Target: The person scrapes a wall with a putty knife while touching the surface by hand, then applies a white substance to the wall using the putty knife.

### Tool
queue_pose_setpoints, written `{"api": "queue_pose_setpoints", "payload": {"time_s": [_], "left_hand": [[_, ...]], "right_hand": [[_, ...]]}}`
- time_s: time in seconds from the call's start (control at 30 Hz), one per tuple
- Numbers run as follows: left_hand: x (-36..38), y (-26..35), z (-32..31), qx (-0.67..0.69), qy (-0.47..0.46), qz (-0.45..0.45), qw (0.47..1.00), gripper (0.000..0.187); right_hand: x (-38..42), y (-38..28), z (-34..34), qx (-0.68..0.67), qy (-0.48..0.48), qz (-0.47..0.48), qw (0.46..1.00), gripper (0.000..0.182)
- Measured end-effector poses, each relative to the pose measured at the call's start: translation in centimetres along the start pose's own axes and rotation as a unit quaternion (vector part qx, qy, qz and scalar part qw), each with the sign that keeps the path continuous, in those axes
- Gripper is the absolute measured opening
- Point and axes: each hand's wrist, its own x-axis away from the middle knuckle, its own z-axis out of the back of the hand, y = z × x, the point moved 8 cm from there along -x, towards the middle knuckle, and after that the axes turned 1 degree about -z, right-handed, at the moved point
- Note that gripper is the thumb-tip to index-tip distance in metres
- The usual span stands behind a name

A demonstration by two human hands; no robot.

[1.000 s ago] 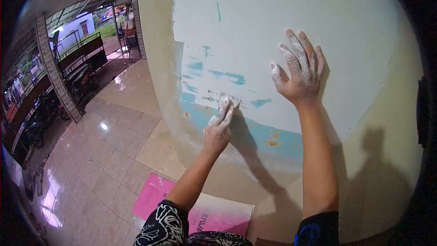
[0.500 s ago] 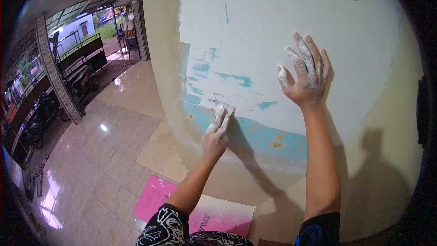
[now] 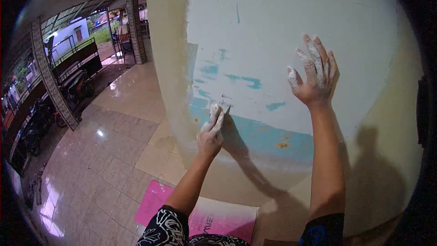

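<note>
My left hand (image 3: 210, 135), dusted white, grips a small flat scraper (image 3: 224, 107), its blade against the wall (image 3: 273, 0). The blade is at the upper border of a turquoise band (image 3: 255, 132) with rusty spots, under the white coating. Several turquoise patches (image 3: 246, 81) show through the white above it. My right hand (image 3: 316, 75), also powdery white, rests on the white area with its fingers spread and holds nothing. Both arms cast shadows on the wall.
Below the wall a pink and white printed board (image 3: 152, 200) lies on the glossy tiled floor (image 3: 104, 155). At the left stand tiled pillars (image 3: 50, 75), a metal gate (image 3: 75, 57) and parked motorcycles (image 3: 79, 84). A dark object is at the far right edge.
The view has shifted slightly, so the wall appears further right. Relative to the wall, my left hand and the scraper have moved left. My right hand stays on the wall.
</note>
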Motion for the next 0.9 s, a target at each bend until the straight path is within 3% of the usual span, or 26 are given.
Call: {"api": "queue_pose_setpoints", "payload": {"time_s": [0.13, 0.27, 0.4, 0.43, 0.57, 0.9], "left_hand": [[0.6, 0.5, 0.4, 0.015, 0.003, -0.016, 1.0, 0.059], [1.5, -0.2, -0.1, 0.045, -0.069, 0.042, 0.996, 0.055], [1.7, -0.5, -0.2, 0.044, -0.079, 0.068, 0.994, 0.054], [2.4, -0.7, -0.3, 0.023, -0.037, 0.017, 0.999, 0.063], [2.1, -0.3, -0.3, 0.056, -0.022, 0.023, 0.998, 0.063], [0.5, 0.6, 0.4, 0.046, -0.074, 0.067, 0.994, 0.057]], "right_hand": [[-0.1, 0.1, 0.4, 0.005, 0.003, -0.008, 1.0, 0.035], [0.2, 0.3, 0.0, 0.011, -0.011, -0.005, 1.0, 0.038], [0.0, 0.3, -0.1, 0.006, -0.001, 0.004, 1.0, 0.036], [-0.1, 0.3, -0.2, -0.003, -0.009, -0.01, 1.0, 0.037], [-0.2, 0.3, 0.0, 0.001, -0.011, -0.011, 1.0, 0.039], [-0.1, 0.7, 0.3, -0.002, 0.001, -0.005, 1.0, 0.038]]}}
